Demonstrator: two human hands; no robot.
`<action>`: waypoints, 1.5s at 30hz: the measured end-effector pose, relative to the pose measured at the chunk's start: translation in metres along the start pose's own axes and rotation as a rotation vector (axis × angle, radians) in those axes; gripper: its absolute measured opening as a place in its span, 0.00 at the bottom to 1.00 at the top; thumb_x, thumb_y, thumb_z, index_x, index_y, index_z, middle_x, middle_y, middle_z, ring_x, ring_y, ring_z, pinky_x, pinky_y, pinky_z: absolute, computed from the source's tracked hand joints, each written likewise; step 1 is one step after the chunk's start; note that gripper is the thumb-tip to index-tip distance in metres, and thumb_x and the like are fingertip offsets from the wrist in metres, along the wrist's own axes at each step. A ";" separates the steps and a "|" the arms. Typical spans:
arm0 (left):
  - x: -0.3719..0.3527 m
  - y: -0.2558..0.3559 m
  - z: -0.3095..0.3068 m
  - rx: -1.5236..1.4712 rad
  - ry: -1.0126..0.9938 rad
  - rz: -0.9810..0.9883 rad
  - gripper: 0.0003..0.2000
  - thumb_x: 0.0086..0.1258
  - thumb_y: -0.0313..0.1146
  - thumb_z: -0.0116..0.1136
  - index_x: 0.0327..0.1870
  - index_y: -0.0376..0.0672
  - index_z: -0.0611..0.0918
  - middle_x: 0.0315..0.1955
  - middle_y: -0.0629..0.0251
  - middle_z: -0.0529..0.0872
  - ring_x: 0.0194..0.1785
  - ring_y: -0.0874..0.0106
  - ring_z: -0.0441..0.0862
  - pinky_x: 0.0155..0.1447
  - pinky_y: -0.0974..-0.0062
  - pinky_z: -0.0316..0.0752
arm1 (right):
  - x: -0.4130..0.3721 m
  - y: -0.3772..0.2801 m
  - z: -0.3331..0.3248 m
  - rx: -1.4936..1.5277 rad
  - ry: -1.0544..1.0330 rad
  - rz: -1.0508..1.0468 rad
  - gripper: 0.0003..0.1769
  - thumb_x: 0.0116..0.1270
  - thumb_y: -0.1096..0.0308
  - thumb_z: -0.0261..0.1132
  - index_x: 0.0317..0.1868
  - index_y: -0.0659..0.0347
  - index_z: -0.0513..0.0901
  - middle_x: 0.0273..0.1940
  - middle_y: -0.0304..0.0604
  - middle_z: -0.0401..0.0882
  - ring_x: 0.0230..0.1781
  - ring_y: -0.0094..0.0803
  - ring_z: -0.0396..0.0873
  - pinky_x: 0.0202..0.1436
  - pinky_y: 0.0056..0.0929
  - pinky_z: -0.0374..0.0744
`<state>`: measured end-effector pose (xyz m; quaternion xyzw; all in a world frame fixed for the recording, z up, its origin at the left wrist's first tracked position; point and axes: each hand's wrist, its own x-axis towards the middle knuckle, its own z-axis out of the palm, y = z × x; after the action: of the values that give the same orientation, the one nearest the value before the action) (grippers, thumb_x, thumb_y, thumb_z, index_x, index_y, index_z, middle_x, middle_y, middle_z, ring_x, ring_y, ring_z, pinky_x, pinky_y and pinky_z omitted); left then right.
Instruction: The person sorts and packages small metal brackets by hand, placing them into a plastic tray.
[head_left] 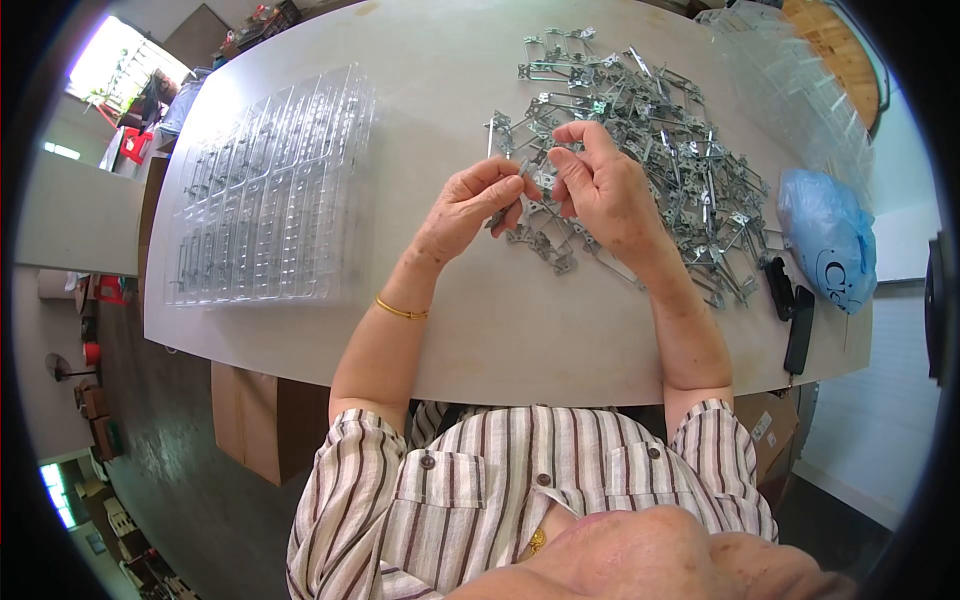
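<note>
My left hand [478, 203] is closed, thumb and fingers pinching a small metal bracket [523, 170] above the table. To its right, my right hand [605, 190] hovers at the near left side of the pile, its fingers curled inward and the index finger raised. Whatever the right fingers hold, if anything, is hidden. Under and beyond both hands spreads a heap of silvery metal brackets with thin rods [680, 160], tangled together. A stack of clear plastic trays [270, 200] stands to the left, with metal parts visible in its compartments.
The pale table [480, 340] curves across the view. At right lie a blue plastic bag [828, 240], a black object [798, 330] by the edge, and more clear plastic trays [790, 80] farther back. A cardboard box [250, 420] sits below the table's left side.
</note>
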<state>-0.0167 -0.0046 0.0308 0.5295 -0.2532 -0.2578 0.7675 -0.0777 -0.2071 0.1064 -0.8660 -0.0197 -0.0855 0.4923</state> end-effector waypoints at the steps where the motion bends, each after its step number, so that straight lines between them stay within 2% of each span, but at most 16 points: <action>1: 0.000 0.000 -0.001 0.029 -0.003 0.000 0.10 0.86 0.37 0.55 0.50 0.40 0.84 0.44 0.62 0.90 0.32 0.81 0.78 0.32 0.81 0.72 | 0.000 -0.001 0.000 0.033 -0.021 0.016 0.12 0.83 0.61 0.60 0.53 0.61 0.80 0.25 0.43 0.85 0.23 0.34 0.84 0.30 0.35 0.80; 5: -0.001 0.000 0.001 0.116 0.004 -0.012 0.10 0.85 0.36 0.56 0.50 0.39 0.85 0.44 0.65 0.90 0.32 0.82 0.78 0.33 0.82 0.72 | 0.001 -0.002 -0.003 0.154 -0.148 0.100 0.14 0.85 0.59 0.58 0.56 0.61 0.81 0.24 0.39 0.83 0.22 0.26 0.81 0.30 0.30 0.79; 8: -0.002 0.002 0.003 0.152 -0.001 -0.023 0.11 0.83 0.39 0.61 0.50 0.39 0.86 0.39 0.72 0.89 0.32 0.84 0.78 0.33 0.83 0.73 | 0.003 0.005 -0.006 0.169 -0.219 0.106 0.17 0.86 0.55 0.58 0.59 0.59 0.82 0.23 0.33 0.80 0.22 0.18 0.77 0.27 0.22 0.76; 11: -0.002 0.004 0.004 0.218 0.006 -0.053 0.10 0.84 0.36 0.60 0.49 0.39 0.86 0.42 0.70 0.90 0.33 0.83 0.76 0.34 0.82 0.72 | 0.003 0.001 -0.009 0.198 -0.237 0.171 0.15 0.85 0.57 0.60 0.52 0.61 0.84 0.22 0.36 0.81 0.21 0.20 0.79 0.27 0.27 0.77; 14: -0.003 0.004 0.005 0.311 0.000 -0.054 0.10 0.83 0.36 0.61 0.50 0.40 0.87 0.41 0.73 0.90 0.34 0.84 0.76 0.35 0.83 0.73 | 0.003 -0.003 -0.015 0.158 -0.256 0.211 0.14 0.82 0.57 0.63 0.49 0.61 0.85 0.21 0.35 0.78 0.21 0.19 0.76 0.27 0.26 0.75; 17: -0.003 0.001 0.003 0.411 -0.037 -0.056 0.10 0.82 0.37 0.63 0.51 0.41 0.88 0.41 0.75 0.89 0.34 0.85 0.76 0.37 0.82 0.73 | 0.004 0.003 -0.017 -0.002 -0.210 0.114 0.14 0.80 0.58 0.66 0.46 0.61 0.87 0.21 0.34 0.77 0.21 0.18 0.72 0.27 0.25 0.72; 20: -0.004 0.003 0.007 0.464 -0.061 -0.031 0.10 0.81 0.37 0.63 0.51 0.41 0.88 0.40 0.75 0.89 0.34 0.84 0.76 0.37 0.82 0.74 | 0.006 0.010 -0.017 -0.029 -0.159 -0.006 0.14 0.78 0.59 0.67 0.43 0.62 0.88 0.22 0.34 0.77 0.22 0.18 0.70 0.28 0.25 0.71; 23: -0.006 0.004 0.013 0.389 -0.089 -0.043 0.11 0.80 0.40 0.65 0.46 0.40 0.87 0.30 0.77 0.83 0.32 0.85 0.73 0.37 0.81 0.70 | 0.006 0.009 -0.016 -0.010 -0.122 0.021 0.14 0.79 0.59 0.67 0.43 0.62 0.87 0.23 0.32 0.78 0.23 0.18 0.70 0.29 0.24 0.71; 26: -0.005 0.007 0.007 0.246 -0.146 -0.090 0.11 0.82 0.38 0.61 0.50 0.39 0.87 0.41 0.71 0.90 0.33 0.82 0.77 0.35 0.81 0.72 | 0.006 0.009 -0.013 0.096 0.016 -0.040 0.13 0.80 0.60 0.66 0.43 0.62 0.86 0.25 0.32 0.80 0.23 0.16 0.72 0.28 0.22 0.73; 29: -0.004 0.007 0.003 0.042 -0.042 -0.066 0.12 0.82 0.39 0.59 0.47 0.38 0.86 0.43 0.61 0.91 0.31 0.80 0.77 0.34 0.81 0.71 | 0.008 0.007 -0.018 0.232 0.038 0.032 0.12 0.81 0.61 0.65 0.44 0.62 0.84 0.27 0.31 0.82 0.24 0.15 0.76 0.28 0.20 0.76; 32: -0.001 0.005 -0.003 -0.195 -0.026 0.008 0.12 0.82 0.40 0.60 0.45 0.39 0.85 0.42 0.57 0.91 0.29 0.79 0.78 0.30 0.82 0.69 | 0.007 -0.001 -0.022 0.243 -0.066 0.149 0.10 0.81 0.63 0.65 0.46 0.63 0.83 0.29 0.34 0.83 0.25 0.16 0.79 0.28 0.19 0.78; 36: 0.000 0.004 -0.006 -0.234 0.018 0.034 0.11 0.82 0.39 0.58 0.41 0.41 0.80 0.45 0.47 0.88 0.25 0.76 0.76 0.29 0.81 0.70 | 0.005 0.002 -0.016 0.255 -0.141 0.120 0.09 0.81 0.67 0.64 0.48 0.65 0.82 0.32 0.36 0.85 0.25 0.18 0.80 0.29 0.21 0.79; 39: 0.001 0.002 -0.008 -0.253 0.011 0.038 0.11 0.83 0.39 0.57 0.39 0.42 0.78 0.46 0.46 0.88 0.25 0.76 0.76 0.28 0.82 0.70 | 0.005 0.003 -0.014 0.239 -0.165 0.112 0.08 0.80 0.69 0.64 0.48 0.67 0.82 0.34 0.37 0.86 0.26 0.19 0.81 0.30 0.22 0.80; 45: 0.001 0.000 -0.009 -0.228 -0.004 0.044 0.11 0.83 0.38 0.57 0.47 0.38 0.83 0.44 0.48 0.89 0.25 0.76 0.75 0.29 0.82 0.70 | 0.004 0.001 -0.014 0.184 -0.158 0.105 0.08 0.80 0.70 0.64 0.48 0.68 0.84 0.34 0.38 0.86 0.27 0.20 0.83 0.30 0.23 0.81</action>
<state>-0.0106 0.0006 0.0278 0.4327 -0.2354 -0.2690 0.8276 -0.0752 -0.2199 0.1130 -0.8210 -0.0209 0.0108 0.5704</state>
